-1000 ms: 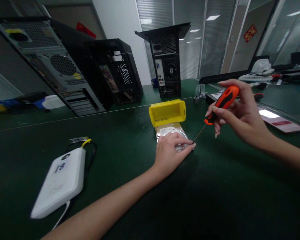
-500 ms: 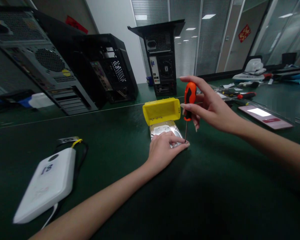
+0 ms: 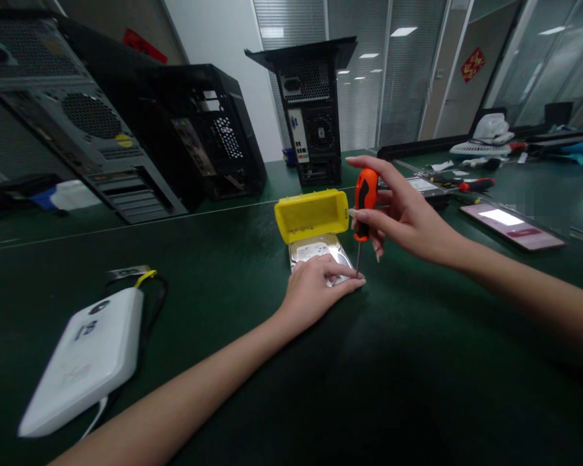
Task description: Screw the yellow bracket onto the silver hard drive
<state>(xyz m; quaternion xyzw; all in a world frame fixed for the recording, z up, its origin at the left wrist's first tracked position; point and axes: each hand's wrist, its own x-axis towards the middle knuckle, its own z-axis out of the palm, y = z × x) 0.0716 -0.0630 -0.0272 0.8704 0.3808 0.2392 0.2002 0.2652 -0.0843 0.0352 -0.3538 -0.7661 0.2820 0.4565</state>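
Note:
A silver hard drive (image 3: 317, 248) with a white label lies flat on the green table, its near part hidden under my left hand (image 3: 315, 283). That hand presses and steadies the drive, its thumb and forefinger meeting around the screwdriver's tip at the drive's near right corner. My right hand (image 3: 398, 210) is closed on an orange and black screwdriver (image 3: 366, 189), which stands nearly upright with its shaft pointing down. The fingers hide the tip and whatever it touches. Right behind the drive is a yellow bin (image 3: 313, 219) with several small screws in it.
Opened computer cases, among them a black tower (image 3: 315, 123), stand along the back and left. A white power bank (image 3: 87, 356) with cables lies at the left. A phone (image 3: 512, 226), red-handled pliers (image 3: 479, 184) and other tools lie at the right.
The screwdriver and my right hand have dropped slightly, the handle still nearly upright. My left hand keeps its place on the drive. The whole view has shifted a little.

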